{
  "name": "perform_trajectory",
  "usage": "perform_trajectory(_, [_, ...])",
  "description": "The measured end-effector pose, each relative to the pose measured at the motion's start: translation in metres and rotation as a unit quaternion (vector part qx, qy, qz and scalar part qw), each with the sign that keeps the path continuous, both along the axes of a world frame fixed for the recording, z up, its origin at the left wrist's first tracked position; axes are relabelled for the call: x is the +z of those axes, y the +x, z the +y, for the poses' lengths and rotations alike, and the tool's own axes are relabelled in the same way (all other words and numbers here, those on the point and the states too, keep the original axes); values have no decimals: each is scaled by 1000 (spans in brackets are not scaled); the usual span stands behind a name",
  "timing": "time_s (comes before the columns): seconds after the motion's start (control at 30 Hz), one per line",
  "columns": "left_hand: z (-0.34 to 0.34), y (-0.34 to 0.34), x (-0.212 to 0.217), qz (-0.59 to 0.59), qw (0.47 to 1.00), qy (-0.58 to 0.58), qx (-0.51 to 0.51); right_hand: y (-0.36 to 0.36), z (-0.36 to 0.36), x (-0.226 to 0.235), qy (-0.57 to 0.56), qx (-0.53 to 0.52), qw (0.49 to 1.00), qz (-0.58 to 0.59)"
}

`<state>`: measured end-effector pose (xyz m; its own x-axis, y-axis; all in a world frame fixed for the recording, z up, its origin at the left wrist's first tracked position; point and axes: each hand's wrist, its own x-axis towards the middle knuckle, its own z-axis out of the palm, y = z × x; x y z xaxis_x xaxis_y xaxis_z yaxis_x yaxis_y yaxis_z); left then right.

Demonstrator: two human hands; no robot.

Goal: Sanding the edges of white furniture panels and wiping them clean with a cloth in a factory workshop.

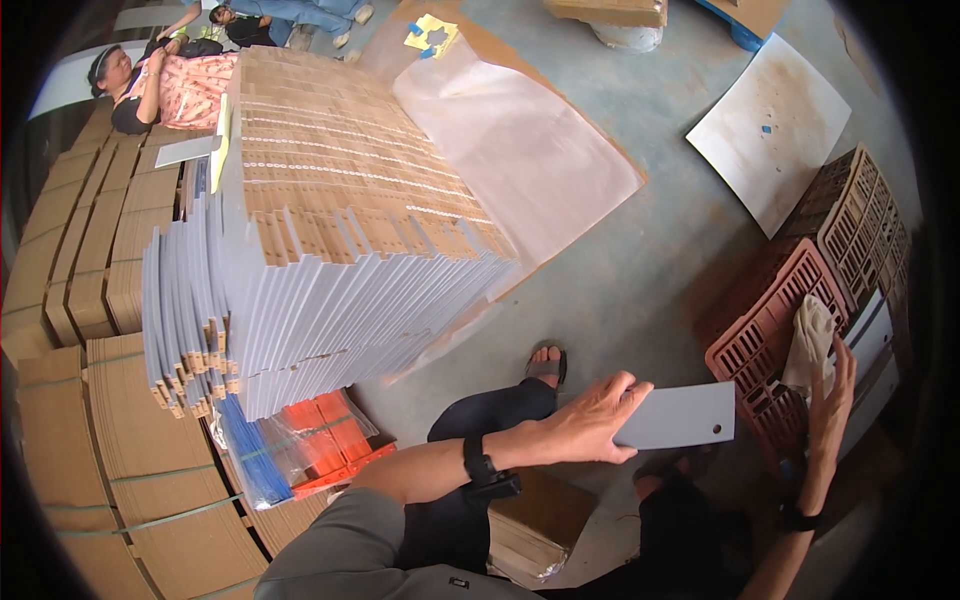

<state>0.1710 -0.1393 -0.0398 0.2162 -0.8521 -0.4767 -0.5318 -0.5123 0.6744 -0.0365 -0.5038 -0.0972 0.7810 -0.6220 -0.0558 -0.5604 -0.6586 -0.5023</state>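
My left hand is closed on the near edge of a flat light-grey panel, with the thumb on top. One dark round hole shows near the panel's far right corner. At the right, my right hand has its fingers stretched out and apart, beside a crumpled off-white cloth on a red plastic crate. Whether the fingertips touch the cloth, I cannot tell. More grey panels lie just beyond that hand, partly in shadow.
A tall stack of brown-and-grey sheets stands at the left, near strapped cardboard bundles. Orange and blue pieces lie by it. A brown crate and a white board are at the right. Another person is behind the stack.
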Motion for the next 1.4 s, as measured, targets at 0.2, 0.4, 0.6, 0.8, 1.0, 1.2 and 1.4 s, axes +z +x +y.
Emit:
perform_trajectory(0.2, [11, -24, 38, -28, 997, 38, 63, 12, 79, 94, 351, -85, 932, 9])
perform_trajectory(0.4, [11, -36, 143, 44, 998, 28, 33, 2, 126, 153, 459, -75, 885, -19])
perform_trajectory(0.6, [12, -26, 237, 24, 998, 32, 58, 28, 142, 235, 537, -97, 838, -29])
perform_trajectory(0.8, [14, -24, 312, -72, 992, 38, 97, 51, 134, 295, 502, -17, 864, -39])
perform_trajectory(1.0, [8, -5, 343, -86, 988, 72, 110, 81, 119, 324, 549, -11, 835, -9])
perform_trajectory(1.2, [-4, 56, 314, -36, 994, -12, 100, 136, 100, 343, 493, -35, 869, 14])
perform_trajectory(1.4, [-15, 126, 338, -2, 993, -46, 107, 213, 86, 390, 471, -51, 880, 29])
